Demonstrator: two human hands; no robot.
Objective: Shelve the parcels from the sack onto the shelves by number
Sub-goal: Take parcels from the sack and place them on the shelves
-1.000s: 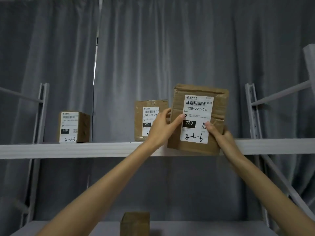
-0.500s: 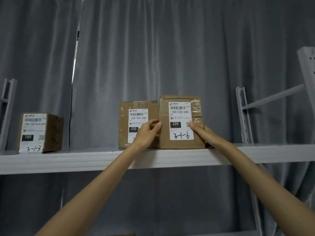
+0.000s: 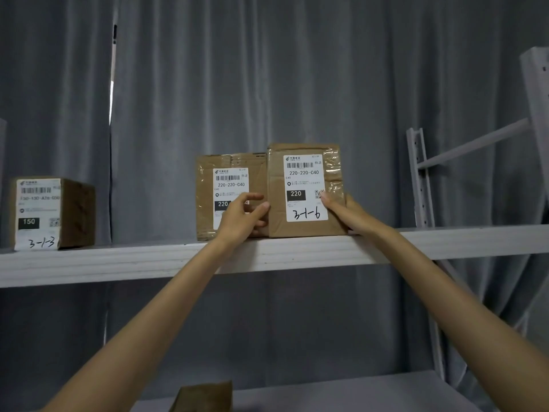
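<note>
Head view, single entry.

Item: parcel marked 3-1-6 [image 3: 306,190], brown carton, label facing out. It stands upright on the upper shelf [image 3: 297,255], near the front edge, so the handwritten number reads from the aisle.

Hands: left hand [image 3: 242,217] grips the parcel's left edge, thumb on its front, fingers curled at the seam against the neighbouring parcel [image 3: 230,196]. Right hand [image 3: 346,214] holds the lower right corner, thumb on the label. Judged purpose: squaring the carton flush beside its neighbour before letting go.

Neighbours: the neighbouring parcel touches the 3-1-6 parcel's left side; its handwritten number is hidden behind the left hand. Parcel marked 3-1-3 [image 3: 50,214] stands well apart at the shelf's left end, which suggests ordering by number from left to right.

Shelving: pale grey boards, perforated upright [image 3: 419,176] at right. Lower shelf [image 3: 356,391] carries one brown carton [image 3: 203,396], partly cut off by the frame.

Room: grey pleated curtain [image 3: 297,69] behind the rack; sack not in view.
</note>
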